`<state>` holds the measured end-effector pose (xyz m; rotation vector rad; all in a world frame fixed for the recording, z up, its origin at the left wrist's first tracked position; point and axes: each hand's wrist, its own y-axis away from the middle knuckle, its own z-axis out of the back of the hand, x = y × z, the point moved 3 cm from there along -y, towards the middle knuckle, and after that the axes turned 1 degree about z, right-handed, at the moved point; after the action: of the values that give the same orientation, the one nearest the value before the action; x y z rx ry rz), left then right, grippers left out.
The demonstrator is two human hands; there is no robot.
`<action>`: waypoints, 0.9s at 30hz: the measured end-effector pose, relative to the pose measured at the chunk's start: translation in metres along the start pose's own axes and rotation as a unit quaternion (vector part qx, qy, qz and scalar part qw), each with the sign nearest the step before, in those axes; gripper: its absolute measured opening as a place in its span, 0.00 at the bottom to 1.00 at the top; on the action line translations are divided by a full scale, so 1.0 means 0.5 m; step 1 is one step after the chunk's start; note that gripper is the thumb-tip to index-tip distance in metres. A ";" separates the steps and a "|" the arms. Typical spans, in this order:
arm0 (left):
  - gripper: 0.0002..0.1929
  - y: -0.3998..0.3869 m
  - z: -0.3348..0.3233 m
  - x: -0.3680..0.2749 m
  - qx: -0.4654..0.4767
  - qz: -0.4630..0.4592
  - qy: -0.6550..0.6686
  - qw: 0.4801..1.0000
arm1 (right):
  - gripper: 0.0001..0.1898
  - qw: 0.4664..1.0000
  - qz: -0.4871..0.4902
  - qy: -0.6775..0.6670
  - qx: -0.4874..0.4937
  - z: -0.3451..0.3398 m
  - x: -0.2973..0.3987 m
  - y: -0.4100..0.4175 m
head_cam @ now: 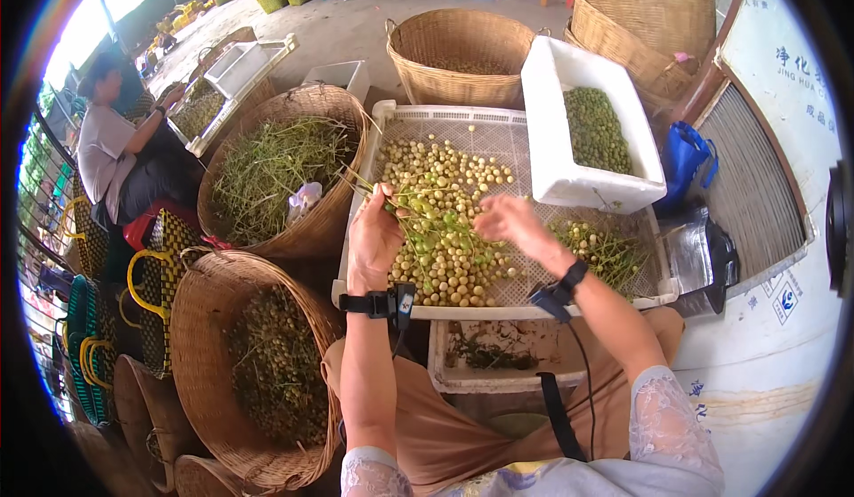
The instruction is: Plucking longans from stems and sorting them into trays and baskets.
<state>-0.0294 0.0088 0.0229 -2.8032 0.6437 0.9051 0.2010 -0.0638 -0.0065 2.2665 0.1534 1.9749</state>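
Note:
My left hand (pixel 375 233) grips a green stem bunch (pixel 430 220) that carries small round green fruits, held over the white plastic mesh tray (pixel 460 126) in front of me. To the right of the bunch is my right hand (pixel 510 225), its fingers slightly curled; whether they pinch anything is too blurred to tell. Many loose pale yellow-green round fruits (pixel 460 288) cover the tray's left and middle part. A heap of stems with some fruits (pixel 604 253) lies at the tray's right front corner.
A white foam box (pixel 567 183) of smaller green fruits rests on the tray's back right. Left stand a wicker basket of stems (pixel 280 170) and another wicker basket (pixel 200 337) with fruits. Beneath the tray is a shallow bin (pixel 440 380). A person (pixel 110 136) sits at far left.

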 end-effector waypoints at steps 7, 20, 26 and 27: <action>0.07 -0.003 -0.015 0.014 -0.013 0.003 -0.026 1.000 | 0.26 0.937 0.125 -0.139 -0.294 0.214 0.151 0.078; 0.06 -0.012 -0.013 0.054 -0.011 0.028 -0.027 0.999 | 0.06 0.797 0.039 0.600 0.058 0.054 -0.178 0.104; 0.06 -0.012 -0.006 0.057 -0.003 0.035 -0.017 0.999 | 0.07 0.866 0.016 0.499 0.034 0.041 -0.120 0.117; 0.06 -0.012 -0.010 0.060 -0.004 0.037 -0.016 0.999 | 0.08 0.885 0.066 0.459 -0.043 0.059 -0.090 0.111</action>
<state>-0.0021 0.0021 0.0094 -2.7817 0.7441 0.9666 0.2232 -0.1267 -0.0451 1.1294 -0.0096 2.8804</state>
